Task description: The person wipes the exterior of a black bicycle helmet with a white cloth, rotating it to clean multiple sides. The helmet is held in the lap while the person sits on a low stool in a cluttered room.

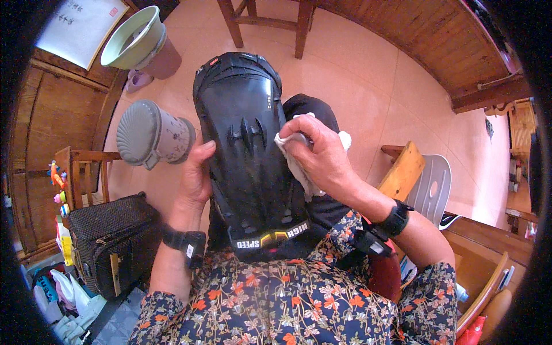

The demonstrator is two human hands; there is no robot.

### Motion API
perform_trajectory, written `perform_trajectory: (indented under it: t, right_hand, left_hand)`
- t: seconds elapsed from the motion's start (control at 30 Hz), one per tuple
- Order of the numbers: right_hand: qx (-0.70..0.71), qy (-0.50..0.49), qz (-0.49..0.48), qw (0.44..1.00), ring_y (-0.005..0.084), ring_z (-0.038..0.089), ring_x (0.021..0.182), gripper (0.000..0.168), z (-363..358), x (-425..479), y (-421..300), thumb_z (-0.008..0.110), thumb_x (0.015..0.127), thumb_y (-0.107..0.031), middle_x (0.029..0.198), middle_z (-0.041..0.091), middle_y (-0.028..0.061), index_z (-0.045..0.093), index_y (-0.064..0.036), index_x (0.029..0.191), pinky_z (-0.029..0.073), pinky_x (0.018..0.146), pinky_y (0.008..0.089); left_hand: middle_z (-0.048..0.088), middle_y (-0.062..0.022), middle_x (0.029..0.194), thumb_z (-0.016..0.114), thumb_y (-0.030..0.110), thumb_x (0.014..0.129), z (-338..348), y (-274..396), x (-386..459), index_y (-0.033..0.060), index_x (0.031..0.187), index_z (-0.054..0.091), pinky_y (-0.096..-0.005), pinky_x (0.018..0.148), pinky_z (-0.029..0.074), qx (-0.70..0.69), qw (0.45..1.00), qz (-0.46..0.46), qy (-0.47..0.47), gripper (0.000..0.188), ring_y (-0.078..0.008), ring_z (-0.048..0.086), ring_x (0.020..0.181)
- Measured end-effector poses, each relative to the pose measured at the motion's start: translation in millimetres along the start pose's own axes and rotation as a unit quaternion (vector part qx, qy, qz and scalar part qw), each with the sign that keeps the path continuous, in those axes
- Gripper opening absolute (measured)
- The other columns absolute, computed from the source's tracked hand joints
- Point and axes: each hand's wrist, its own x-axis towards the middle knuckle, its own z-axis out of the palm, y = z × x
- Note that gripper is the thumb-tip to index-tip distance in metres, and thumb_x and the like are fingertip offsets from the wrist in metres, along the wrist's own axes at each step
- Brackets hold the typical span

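Observation:
A glossy black hard-shell backpack (246, 172), with a band of printed lettering near my body, lies across my lap. My left hand (198, 172) grips its left side, thumb up near the edge and the other fingers hidden beneath or behind it. In my right hand (317, 151) a bunched white cloth (297, 166) is pinched between thumb and fingers, at the right edge of the shell. Part of the cloth hangs down below the hand, and its contact with the shell is partly hidden by my fingers.
A grey lidded bin (138, 133) stands beyond my left hand. A green basin (129, 43) rests on a bucket (164, 60) at upper left. A black suitcase (112, 241) is at lower left. Wooden stool legs (267, 22) stand ahead; a grey plastic seat (431, 189) is at right.

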Motion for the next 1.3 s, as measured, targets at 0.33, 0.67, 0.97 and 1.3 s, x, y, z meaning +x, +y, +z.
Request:
perform_trajectory:
  t: [0.33,0.67,0.97,1.3]
  right_hand:
    - [0.027,0.074,0.102,0.992,0.0319,0.066,0.089,0.018,11,48,35,0.064,0.085,-0.015,0.091,0.068,0.0186,0.065,-0.002,0.097,0.051,0.082,0.0385]
    - [0.018,-0.008,0.103,0.995,0.0235,0.065,0.082,0.015,-5,8,29,0.066,0.088,-0.013,0.087,0.067,0.0136,0.063,-0.002,0.098,0.051,0.074,0.0351]
    - [0.031,0.056,-0.032,0.997,0.0263,0.061,0.076,0.01,4,19,-9,0.069,0.084,-0.01,0.081,0.059,0.011,0.062,-0.004,0.089,0.049,0.067,0.0368]
    - [-0.079,-0.137,-0.094,0.983,0.039,0.058,0.08,0.014,-1,-36,-7,0.064,0.082,-0.006,0.087,0.051,0.0148,0.057,-0.007,0.095,0.049,0.063,0.0457]
  left_hand:
    - [0.053,-0.013,0.135,0.058,0.02,0.087,2,1,5,0.0036,0.144,0.037,-0.0402,0.104,0.045,0.013,1.0,0.005,-0.019,0.063,-0.0249,0.056,0.121]
    - [0.056,-0.0132,0.13,0.059,0.02,0.087,10,0,3,0.0012,0.141,0.039,-0.0382,0.101,0.048,0.04,0.999,0.022,-0.013,0.061,-0.0243,0.058,0.116]
    - [0.059,-0.013,0.124,0.06,0.018,0.087,19,4,9,0.0006,0.138,0.042,-0.0364,0.096,0.051,0.056,0.998,0.008,-0.02,0.057,-0.0227,0.062,0.109]
    - [0.06,-0.0117,0.12,0.06,0.014,0.088,29,6,8,0.0006,0.134,0.045,-0.0334,0.093,0.052,0.056,0.998,0.022,-0.021,0.051,-0.021,0.063,0.105]
